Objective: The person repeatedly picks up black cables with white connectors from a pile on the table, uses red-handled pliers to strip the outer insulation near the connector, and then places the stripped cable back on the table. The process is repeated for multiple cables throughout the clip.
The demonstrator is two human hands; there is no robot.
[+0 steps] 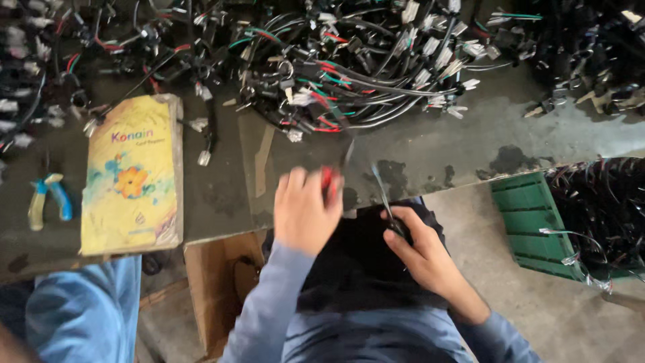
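A dark, stained counter (437, 144) runs across the upper part of the view, its near edge just ahead of the person's hands. On its far side lies a big tangle of wire harnesses (349, 60), black cables mixed with red and green ones and many white connectors, with more bundles at the far left and far right. To the right, below the counter's edge, a green crate (527, 222) stands on the concrete floor (537, 316), filled with more black wiring. On the counter's left part lies a yellow notebook (133, 175) with a flower on its cover. An open cardboard box (211, 296) sits under the counter, near the person's knee. Left of the notebook lie blue-handled pliers (48, 199).

The left hand (306, 210) is clenched around a red-handled tool (328, 183) at the counter's edge; the blur hides what kind of tool it is. The right hand (420, 252) grips a thin black wire (381, 195) that rises from its fingers toward the harness pile. Both hands are over the person's dark lap, close to each other but apart.
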